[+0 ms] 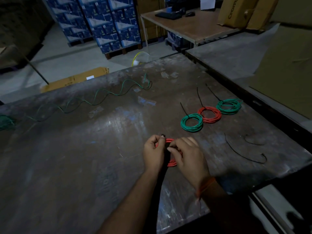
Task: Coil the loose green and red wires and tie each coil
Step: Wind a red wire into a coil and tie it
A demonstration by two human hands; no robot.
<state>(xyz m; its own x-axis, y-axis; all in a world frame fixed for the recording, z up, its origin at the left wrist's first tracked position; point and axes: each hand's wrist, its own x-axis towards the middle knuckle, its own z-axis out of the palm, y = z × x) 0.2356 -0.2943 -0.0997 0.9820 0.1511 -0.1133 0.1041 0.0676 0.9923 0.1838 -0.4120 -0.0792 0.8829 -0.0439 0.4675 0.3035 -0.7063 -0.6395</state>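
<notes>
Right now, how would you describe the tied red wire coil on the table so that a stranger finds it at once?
Look at the big worn dark table, toward its right side, where three tied wire coils lie in a slanting row. The red wire coil is the middle one, between the nearer green wire coil and the farther green wire coil. It alone in that row is red, with a black tie tail sticking up.

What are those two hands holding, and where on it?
A red wire coil. The left hand pinches its top-left rim; the right hand grips its right side.
</notes>
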